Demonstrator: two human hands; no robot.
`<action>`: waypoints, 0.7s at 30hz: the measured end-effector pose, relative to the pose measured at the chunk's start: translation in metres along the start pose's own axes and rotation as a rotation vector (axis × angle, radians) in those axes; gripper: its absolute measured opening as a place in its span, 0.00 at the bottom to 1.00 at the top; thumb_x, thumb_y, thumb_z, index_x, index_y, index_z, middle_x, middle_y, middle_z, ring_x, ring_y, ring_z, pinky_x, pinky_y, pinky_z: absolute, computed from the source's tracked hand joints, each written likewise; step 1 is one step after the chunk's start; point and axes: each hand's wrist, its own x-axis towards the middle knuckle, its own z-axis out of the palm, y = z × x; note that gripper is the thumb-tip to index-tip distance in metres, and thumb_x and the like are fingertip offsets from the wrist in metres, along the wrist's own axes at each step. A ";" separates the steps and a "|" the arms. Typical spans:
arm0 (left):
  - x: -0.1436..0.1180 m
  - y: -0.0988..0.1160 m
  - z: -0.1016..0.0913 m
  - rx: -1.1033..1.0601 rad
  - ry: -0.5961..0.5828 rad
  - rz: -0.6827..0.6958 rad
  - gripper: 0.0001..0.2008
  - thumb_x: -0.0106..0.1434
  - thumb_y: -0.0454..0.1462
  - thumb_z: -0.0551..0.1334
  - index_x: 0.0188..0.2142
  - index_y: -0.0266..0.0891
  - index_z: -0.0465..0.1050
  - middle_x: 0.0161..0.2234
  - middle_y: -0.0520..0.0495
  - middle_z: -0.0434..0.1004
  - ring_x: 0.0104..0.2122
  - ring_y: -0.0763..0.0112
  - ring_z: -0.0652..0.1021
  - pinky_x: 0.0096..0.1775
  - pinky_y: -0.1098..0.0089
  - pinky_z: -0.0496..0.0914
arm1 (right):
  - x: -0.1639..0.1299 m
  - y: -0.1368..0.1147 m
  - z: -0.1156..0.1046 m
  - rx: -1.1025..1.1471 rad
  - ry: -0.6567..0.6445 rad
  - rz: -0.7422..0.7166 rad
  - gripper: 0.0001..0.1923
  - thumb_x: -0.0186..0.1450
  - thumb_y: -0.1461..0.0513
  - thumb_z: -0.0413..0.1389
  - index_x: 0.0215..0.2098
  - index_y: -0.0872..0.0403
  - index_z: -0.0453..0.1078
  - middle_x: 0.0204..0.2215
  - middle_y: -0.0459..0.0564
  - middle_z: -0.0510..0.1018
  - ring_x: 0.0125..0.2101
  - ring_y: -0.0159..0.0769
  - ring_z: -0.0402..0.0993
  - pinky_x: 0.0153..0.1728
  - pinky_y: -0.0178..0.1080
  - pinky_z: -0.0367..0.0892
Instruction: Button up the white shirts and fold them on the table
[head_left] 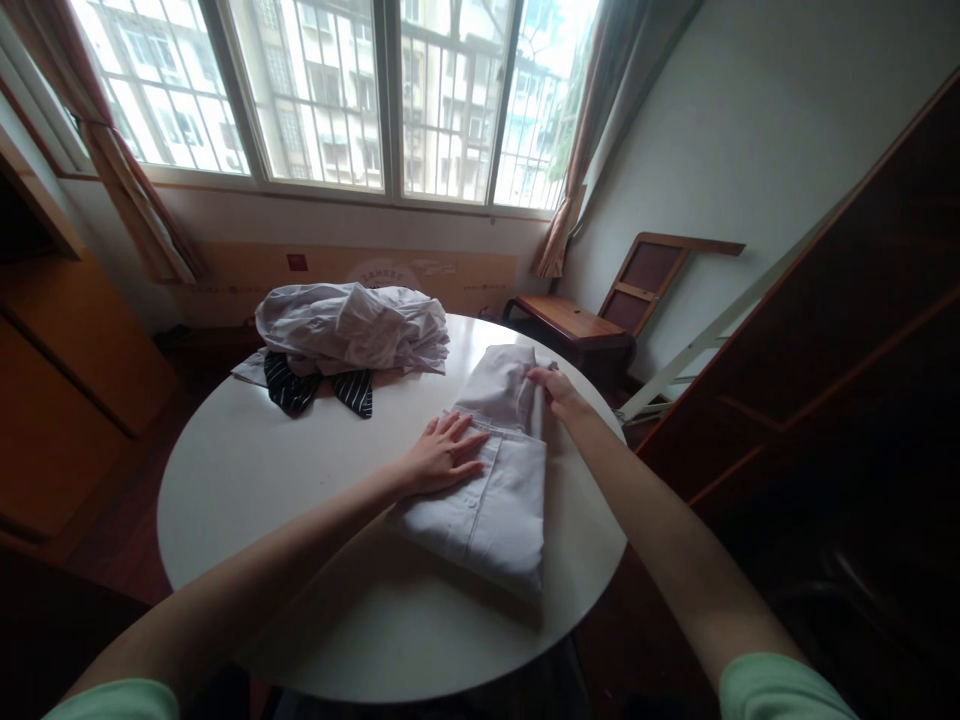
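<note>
A white buttoned shirt point(499, 510) lies partly folded on the right half of a round white table point(247, 500). My left hand point(448, 455) rests flat on the shirt's middle, its fingers spread. At the far right side of the shirt, my right hand point(553, 388) pinches the fabric's edge between thumb and fingers. Beyond the left hand, a heap of crumpled white clothes point(352, 325) sits at the table's far side. Black striped cloth pieces point(292, 385) stick out from under that heap.
A wooden chair point(574, 318) stands behind the table on the right, by the wall. A white metal frame point(675, 375) leans near a dark wooden panel point(780, 370). Orange cabinets point(60, 400) are on the left. Barred windows point(322, 90) with curtains point(124, 150) line the back.
</note>
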 end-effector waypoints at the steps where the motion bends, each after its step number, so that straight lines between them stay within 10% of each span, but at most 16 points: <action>1: 0.000 0.000 -0.001 -0.005 0.003 -0.002 0.29 0.61 0.55 0.48 0.59 0.52 0.56 0.63 0.44 0.49 0.62 0.51 0.51 0.57 0.46 0.47 | -0.006 -0.003 0.002 0.025 0.002 -0.090 0.09 0.49 0.68 0.56 0.29 0.54 0.63 0.22 0.41 0.71 0.23 0.26 0.67 0.26 0.29 0.66; 10: -0.040 -0.026 -0.014 -0.088 0.209 -0.113 0.26 0.59 0.46 0.56 0.55 0.37 0.61 0.58 0.36 0.58 0.59 0.56 0.59 0.57 0.54 0.55 | -0.109 0.011 -0.012 -0.507 -0.172 -0.592 0.10 0.49 0.61 0.58 0.31 0.53 0.67 0.27 0.49 0.74 0.36 0.45 0.71 0.36 0.44 0.69; 14: -0.074 -0.037 -0.026 -0.219 0.358 -0.200 0.20 0.62 0.41 0.51 0.51 0.34 0.64 0.53 0.37 0.66 0.54 0.61 0.67 0.55 0.57 0.60 | -0.152 0.038 -0.014 -0.734 -0.520 -0.855 0.11 0.51 0.66 0.55 0.33 0.52 0.69 0.36 0.53 0.77 0.44 0.47 0.70 0.48 0.47 0.64; 21: -0.113 0.013 -0.053 -0.294 0.344 -0.113 0.21 0.64 0.43 0.51 0.54 0.39 0.61 0.54 0.41 0.65 0.54 0.63 0.66 0.55 0.60 0.61 | -0.164 0.044 -0.012 -0.706 -0.703 -0.950 0.15 0.50 0.76 0.46 0.29 0.53 0.64 0.47 0.54 0.73 0.51 0.40 0.65 0.51 0.47 0.62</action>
